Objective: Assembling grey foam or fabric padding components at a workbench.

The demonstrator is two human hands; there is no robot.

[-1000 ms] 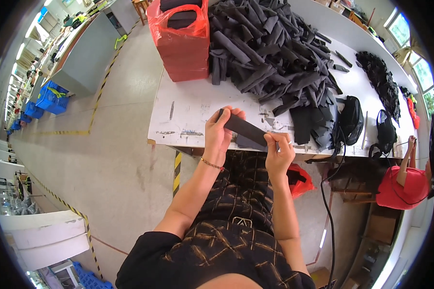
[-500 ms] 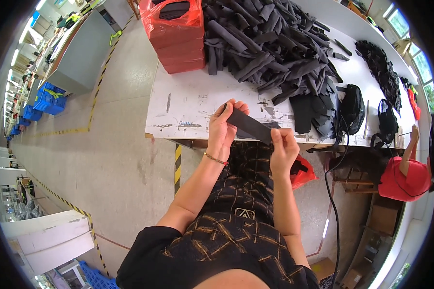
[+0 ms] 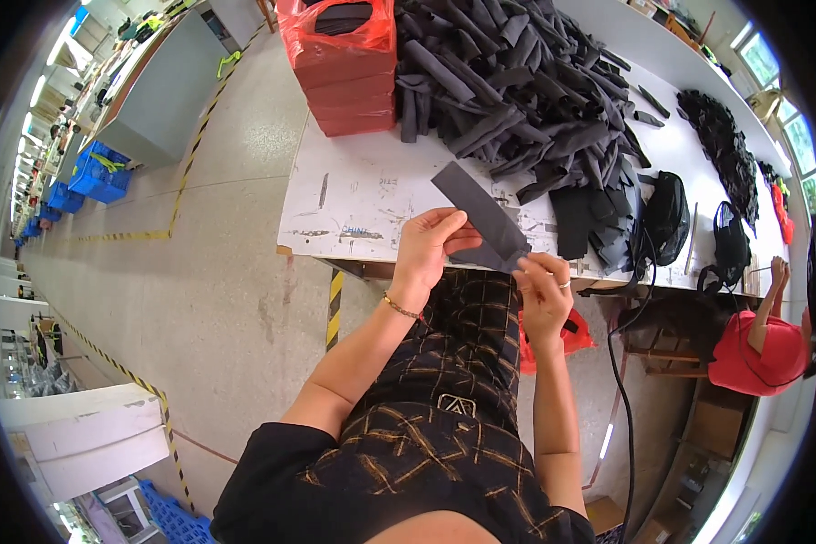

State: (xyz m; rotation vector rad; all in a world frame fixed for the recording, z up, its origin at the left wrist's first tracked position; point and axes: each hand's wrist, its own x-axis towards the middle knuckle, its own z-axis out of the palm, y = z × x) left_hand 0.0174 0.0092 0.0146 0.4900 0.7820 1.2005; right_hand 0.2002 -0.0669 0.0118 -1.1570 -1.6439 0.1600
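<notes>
A flat, dark grey fabric strip (image 3: 477, 205) is held slantwise above the front edge of the white table. My left hand (image 3: 433, 243) pinches its left side between thumb and fingers, and the upper end sticks out free past them. At the lower right end, my right hand (image 3: 544, 288) has its fingertips closed on the strip's corner; they are slightly blurred. Another dark piece shows just beneath the strip by the table edge. Beyond my hands lies a big heap of dark, curled strips (image 3: 517, 100). Flat dark pieces (image 3: 585, 222) are stacked at its near right side.
A red plastic bag (image 3: 344, 86) packed with dark pieces stands on the white table (image 3: 335, 195), left of the heap. To the right are a black pouch (image 3: 666, 213) and a hanging black cable (image 3: 618, 363). A person in red (image 3: 760, 352) sits at far right.
My left hand has shifted from the strip's upper end down along its side, so that end now sticks out free. The strip is tilted more steeply. My right hand has moved slightly right and down.
</notes>
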